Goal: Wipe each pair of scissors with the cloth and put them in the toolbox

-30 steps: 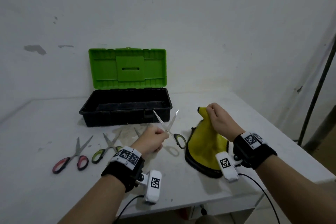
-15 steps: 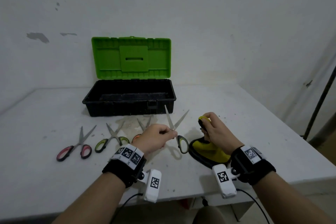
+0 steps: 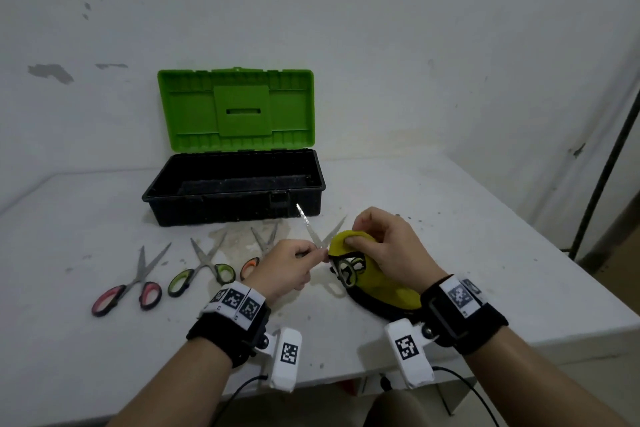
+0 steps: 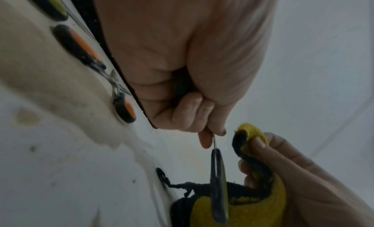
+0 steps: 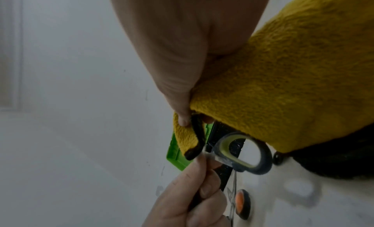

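Cloth (image 3: 377, 284) now against upward-pointing scissors (image 3: 320, 239)

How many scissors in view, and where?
4. Red-handled pair at the table's left; green-handled pair beside it; orange-handled pair partly hidden behind the left hand; one pair held in that hand. None visible in the toolbox.
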A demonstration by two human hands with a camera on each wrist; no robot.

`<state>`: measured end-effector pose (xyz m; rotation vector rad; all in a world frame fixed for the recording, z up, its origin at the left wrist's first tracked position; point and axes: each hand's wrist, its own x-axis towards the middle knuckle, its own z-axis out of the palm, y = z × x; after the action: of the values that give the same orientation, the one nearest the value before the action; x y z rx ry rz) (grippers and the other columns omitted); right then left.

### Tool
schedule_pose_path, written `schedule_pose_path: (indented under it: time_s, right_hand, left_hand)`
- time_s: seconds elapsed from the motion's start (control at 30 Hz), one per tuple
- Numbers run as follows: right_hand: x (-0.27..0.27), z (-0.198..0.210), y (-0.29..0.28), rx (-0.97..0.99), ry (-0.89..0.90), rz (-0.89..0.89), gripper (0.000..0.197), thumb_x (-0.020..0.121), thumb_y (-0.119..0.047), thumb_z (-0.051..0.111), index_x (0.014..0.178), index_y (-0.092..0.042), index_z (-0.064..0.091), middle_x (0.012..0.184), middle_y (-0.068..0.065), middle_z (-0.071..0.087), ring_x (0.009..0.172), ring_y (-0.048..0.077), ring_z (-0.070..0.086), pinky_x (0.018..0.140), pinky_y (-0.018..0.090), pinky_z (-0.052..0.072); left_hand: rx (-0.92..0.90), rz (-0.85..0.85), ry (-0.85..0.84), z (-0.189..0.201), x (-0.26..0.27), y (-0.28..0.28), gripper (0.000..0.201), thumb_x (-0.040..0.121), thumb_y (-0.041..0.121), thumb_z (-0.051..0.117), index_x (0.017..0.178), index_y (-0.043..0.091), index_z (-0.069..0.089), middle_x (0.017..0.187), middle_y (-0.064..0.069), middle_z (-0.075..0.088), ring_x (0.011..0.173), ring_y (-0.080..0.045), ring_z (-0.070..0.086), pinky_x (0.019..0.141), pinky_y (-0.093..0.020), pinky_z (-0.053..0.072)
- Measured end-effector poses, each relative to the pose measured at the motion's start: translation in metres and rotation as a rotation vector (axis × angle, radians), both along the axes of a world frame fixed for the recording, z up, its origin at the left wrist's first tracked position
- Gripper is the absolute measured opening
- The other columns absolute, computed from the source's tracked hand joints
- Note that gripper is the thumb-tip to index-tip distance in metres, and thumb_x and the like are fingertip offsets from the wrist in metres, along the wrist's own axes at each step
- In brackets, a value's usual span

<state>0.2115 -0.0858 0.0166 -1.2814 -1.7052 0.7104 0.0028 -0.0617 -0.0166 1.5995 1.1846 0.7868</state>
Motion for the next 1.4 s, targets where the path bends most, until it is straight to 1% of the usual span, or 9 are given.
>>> schedule_pose_path:
  time_s: [0.07,0.2,0.37,0.53,0.63,0.77,1.1,1.23,1.4]
  right_hand:
    - [-0.005,-0.001,0.003,0.052,-0.024,-0.059,0.011,0.081,-0.025,0.078,0.08,-0.026,0.067,0.078,-0.01,0.069,0.061,0.012,0.061,0.057,0.023,0.049]
    - [-0.012,-0.006,0.01,0.165,-0.196,-0.144,0.008,0.081,-0.026,0.078,0.087,-0.025,0.073,0.089,-0.011,0.061,0.074,0.003,0.058,0.066,0.01,0.043]
    - [-0.014,-0.013,0.011,0.313,-0.31,-0.122,0.004,0.085,-0.021,0.074,0.088,-0.021,0.076,0.088,-0.006,0.06,0.076,0.007,0.059,0.071,0.021,0.049]
    - [-0.014,-0.018,0.002,0.314,-0.457,-0.065,0.02,0.086,-0.038,0.071,0.094,-0.02,0.075,0.101,-0.002,0.055,0.077,0.013,0.058,0.073,0.022,0.049]
    - [-0.016,-0.023,0.002,0.367,-0.408,-0.099,0.012,0.088,-0.025,0.072,0.096,-0.016,0.075,0.097,0.002,0.058,0.077,0.016,0.06,0.071,0.031,0.053]
    - [-0.02,-0.027,0.003,0.44,-0.398,-0.099,0.014,0.09,-0.014,0.069,0.103,-0.012,0.075,0.091,0.006,0.062,0.076,0.02,0.062,0.067,0.034,0.055]
    - [-0.011,-0.02,0.002,0.389,-0.357,-0.096,0.01,0.091,-0.015,0.068,0.094,-0.012,0.077,0.086,0.003,0.064,0.072,0.014,0.061,0.068,0.019,0.049]
    - [0.007,-0.008,0.015,0.352,-0.289,-0.251,0.012,0.092,-0.013,0.066,0.091,-0.01,0.078,0.086,0.001,0.065,0.075,0.012,0.061,0.072,0.004,0.042]
    - [-0.003,-0.01,-0.005,0.474,-0.342,-0.125,0.01,0.091,-0.013,0.067,0.097,-0.012,0.076,0.088,0.0,0.063,0.075,0.007,0.058,0.072,0.01,0.046]
  left_hand:
    - [-0.058,-0.007,-0.075,-0.003,0.004,-0.001,0.043,0.1,0.022,0.058,0.057,0.023,0.062,0.055,0.002,0.032,0.046,-0.012,0.033,0.046,-0.024,0.025]
    - [-0.089,-0.053,-0.129,-0.002,0.01,-0.006,0.031,0.099,0.021,0.06,0.071,0.01,0.059,0.055,0.001,0.03,0.047,-0.012,0.029,0.048,-0.027,0.021]
    - [-0.095,-0.01,-0.173,-0.003,0.016,-0.007,0.029,0.097,0.021,0.064,0.071,0.008,0.059,0.052,0.003,0.032,0.045,-0.011,0.03,0.046,-0.026,0.021]
    - [-0.112,-0.006,-0.183,0.0,0.016,-0.009,0.019,0.095,0.016,0.065,0.08,0.004,0.066,0.048,0.005,0.039,0.044,-0.01,0.032,0.047,-0.026,0.023]
    - [-0.11,-0.019,-0.179,0.0,0.016,-0.009,0.028,0.094,0.017,0.067,0.067,0.015,0.062,0.046,0.004,0.038,0.043,-0.01,0.031,0.045,-0.023,0.024]
    - [-0.123,0.006,-0.203,0.003,0.019,-0.009,0.032,0.094,0.014,0.067,0.064,0.015,0.058,0.046,0.005,0.035,0.042,-0.011,0.029,0.044,-0.024,0.022]
    - [-0.097,-0.013,-0.155,-0.001,0.019,-0.008,0.024,0.093,0.018,0.07,0.085,-0.002,0.06,0.051,-0.001,0.032,0.043,-0.013,0.028,0.045,-0.027,0.023]
    - [-0.11,-0.018,-0.142,-0.002,0.018,-0.009,0.026,0.093,0.018,0.069,0.077,0.005,0.054,0.053,-0.002,0.029,0.043,-0.013,0.026,0.044,-0.026,0.022]
    - [-0.113,-0.008,-0.176,0.0,0.018,-0.007,0.032,0.094,0.018,0.068,0.074,0.006,0.047,0.053,-0.002,0.026,0.042,-0.013,0.023,0.044,-0.026,0.017]
